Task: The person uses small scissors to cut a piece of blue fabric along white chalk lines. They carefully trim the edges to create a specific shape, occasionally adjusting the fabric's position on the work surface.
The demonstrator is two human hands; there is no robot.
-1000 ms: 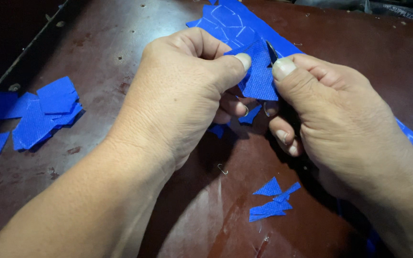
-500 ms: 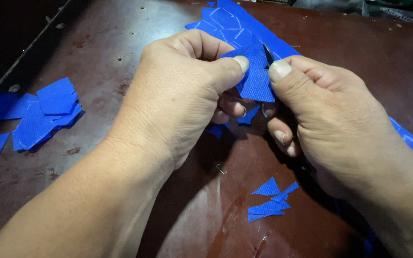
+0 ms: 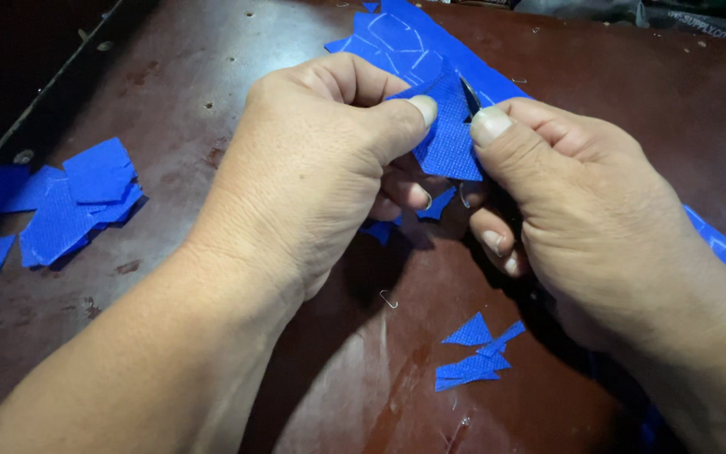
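At upper centre, the left hand [image 3: 313, 168] is pinching a woven blue fabric piece [image 3: 449, 139]; the right hand [image 3: 581, 202] is gripping small scissors [image 3: 470, 97], mostly hidden, over the scuffed brown table [image 3: 212, 76].

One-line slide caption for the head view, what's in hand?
Left hand pinches a blue fabric piece while the right hand holds a small blade to it, above a dark brown table.

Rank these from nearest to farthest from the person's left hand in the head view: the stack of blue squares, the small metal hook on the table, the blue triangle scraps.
1. Small metal hook, just below the left hand.
2. Blue triangle scraps, lower right.
3. Stack of blue squares, far left.
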